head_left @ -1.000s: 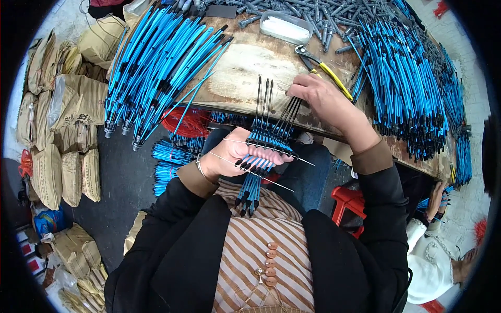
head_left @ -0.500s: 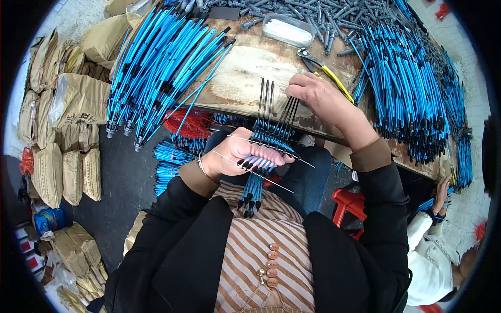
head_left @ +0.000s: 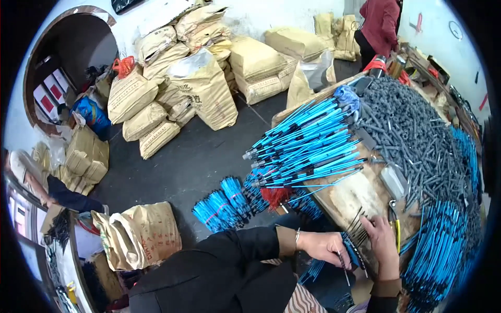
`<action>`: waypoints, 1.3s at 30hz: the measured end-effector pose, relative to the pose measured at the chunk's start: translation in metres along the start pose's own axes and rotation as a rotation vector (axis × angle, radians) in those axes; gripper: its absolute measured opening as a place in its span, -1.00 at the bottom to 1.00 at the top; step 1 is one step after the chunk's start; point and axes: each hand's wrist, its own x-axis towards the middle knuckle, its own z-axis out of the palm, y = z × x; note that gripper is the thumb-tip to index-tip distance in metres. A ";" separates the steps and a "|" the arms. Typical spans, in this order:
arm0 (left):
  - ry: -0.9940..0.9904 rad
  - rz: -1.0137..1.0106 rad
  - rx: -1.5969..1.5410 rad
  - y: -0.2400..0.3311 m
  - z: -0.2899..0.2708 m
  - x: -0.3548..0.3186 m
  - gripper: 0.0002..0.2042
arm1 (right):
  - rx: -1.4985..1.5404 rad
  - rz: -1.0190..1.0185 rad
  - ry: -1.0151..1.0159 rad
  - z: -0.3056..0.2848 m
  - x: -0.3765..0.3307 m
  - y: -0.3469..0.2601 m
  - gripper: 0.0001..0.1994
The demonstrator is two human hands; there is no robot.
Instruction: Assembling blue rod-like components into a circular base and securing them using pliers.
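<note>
My left hand (head_left: 323, 246) is closed around a bundle of thin blue-and-black ribs (head_left: 351, 249). Thin metal rods stick out crosswise from it near my fist. The bundle's black ends fan out over the near table edge. At these ends is my right hand (head_left: 382, 237), its fingers bent and pinched together on the black rib tips. The lower part of the bundle hangs below my left hand. Beside my right hand lie pliers with yellow handles (head_left: 398, 235) on the wooden table (head_left: 352, 190).
Blue ribs are heaped on the table's left (head_left: 308, 146) and right (head_left: 436, 245). Behind lie many grey plastic pieces (head_left: 407, 120) and a clear box (head_left: 394, 181). Tied rib bundles (head_left: 222, 203) and paper sacks (head_left: 203, 94) stand on the floor. A person in red (head_left: 380, 26) stands far back.
The view has swung left, bringing the floor and sacks into sight and shifting my hands to the lower right. Both hands stay at the same bundle.
</note>
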 end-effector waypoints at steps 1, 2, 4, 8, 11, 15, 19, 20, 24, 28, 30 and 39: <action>-0.002 -0.009 -0.023 0.000 -0.002 0.000 -0.86 | -0.010 -0.002 -0.017 0.000 0.004 0.002 -0.65; -0.015 -0.015 -0.004 -0.004 0.001 0.000 -0.85 | -0.011 -0.003 -0.021 -0.001 0.001 0.003 -0.68; -0.083 -0.003 0.063 -0.005 -0.004 0.003 -0.83 | -0.063 0.005 -0.006 0.003 -0.001 0.009 -0.79; -0.096 -0.033 0.142 -0.006 -0.011 -0.013 -0.83 | -0.023 0.003 -0.089 0.008 0.009 0.008 -0.87; -0.176 -0.098 0.155 0.011 -0.011 0.003 -0.79 | 0.029 0.002 -0.037 0.003 -0.003 0.015 -0.88; -0.227 -0.072 0.186 0.021 -0.005 0.010 -0.79 | 0.103 0.037 -0.056 0.010 -0.019 0.026 -0.83; -0.214 -0.067 0.135 0.020 -0.005 0.006 -0.80 | 0.250 0.034 -0.119 -0.009 -0.024 0.021 -0.75; -0.198 -0.070 0.100 0.018 -0.004 0.003 -0.80 | 0.313 0.029 -0.152 -0.016 -0.024 0.019 -0.72; -0.196 -0.014 0.245 0.015 -0.002 0.002 -0.83 | 0.322 0.041 -0.198 -0.009 -0.030 0.025 -0.60; -0.179 -0.072 0.315 0.019 -0.004 0.005 -0.83 | 0.409 0.144 -0.136 -0.005 -0.023 0.027 -0.52; -0.140 -0.100 0.241 0.018 -0.005 0.003 -0.83 | 0.404 0.143 -0.125 -0.016 -0.015 0.017 -0.59; -0.059 -0.113 0.030 0.000 -0.006 -0.007 -0.82 | 0.336 0.122 -0.118 0.006 -0.012 0.022 -0.69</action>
